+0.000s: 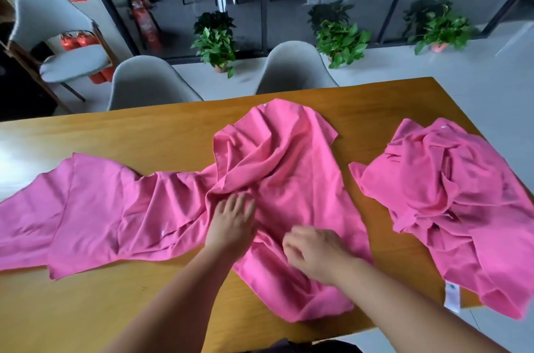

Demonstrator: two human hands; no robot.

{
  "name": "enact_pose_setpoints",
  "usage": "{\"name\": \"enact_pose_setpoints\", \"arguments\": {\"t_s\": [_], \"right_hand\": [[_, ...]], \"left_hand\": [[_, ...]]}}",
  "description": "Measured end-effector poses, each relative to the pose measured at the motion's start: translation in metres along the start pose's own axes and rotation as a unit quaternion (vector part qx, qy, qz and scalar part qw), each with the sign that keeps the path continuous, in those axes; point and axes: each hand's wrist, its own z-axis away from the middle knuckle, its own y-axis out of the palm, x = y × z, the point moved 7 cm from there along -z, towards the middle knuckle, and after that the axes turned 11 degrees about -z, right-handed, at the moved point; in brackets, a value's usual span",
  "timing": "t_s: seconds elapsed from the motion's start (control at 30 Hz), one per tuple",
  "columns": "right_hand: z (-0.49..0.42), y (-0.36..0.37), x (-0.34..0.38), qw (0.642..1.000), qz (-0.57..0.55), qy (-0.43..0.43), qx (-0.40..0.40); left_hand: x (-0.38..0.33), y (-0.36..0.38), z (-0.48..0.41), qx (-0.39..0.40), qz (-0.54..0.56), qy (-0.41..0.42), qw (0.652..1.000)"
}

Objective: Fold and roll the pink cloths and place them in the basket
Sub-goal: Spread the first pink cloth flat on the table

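Observation:
Three pink cloths lie rumpled on a wooden table (121, 309). The middle cloth (283, 167) is bunched in folds in front of me. My left hand (231, 222) rests on its creased centre with fingers stretched forward. My right hand (312, 251), blurred, lies on the near part of the same cloth with fingers curled; whether it pinches fabric I cannot tell. A flatter cloth (86, 217) spreads out to the left, overlapping the middle one. A crumpled heap of pink cloth (462, 202) with a white label lies at the right table edge. No basket is in view.
Two grey chairs (150, 84) (294, 69) stand at the far side of the table, a third (57, 43) at the left wall. Potted plants (216, 46) line a glass partition behind. Fire extinguishers (78, 40) stand at the left.

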Motion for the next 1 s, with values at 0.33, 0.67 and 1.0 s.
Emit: {"name": "enact_pose_setpoints", "arguments": {"t_s": [0.33,0.67,1.0], "right_hand": [[-0.023,0.01,-0.039,0.986,0.108,0.012,-0.125],[-0.143,-0.079,-0.128,0.939,-0.136,0.272,-0.159],[-0.213,-0.127,-0.208,0.859,-0.102,0.437,-0.247]], "left_hand": [[-0.005,-0.017,-0.021,0.02,-0.023,-0.052,0.998],[0.005,-0.032,-0.122,0.071,0.106,-0.056,0.99],[0.042,-0.006,-0.163,0.021,0.055,-0.145,0.988]]}}
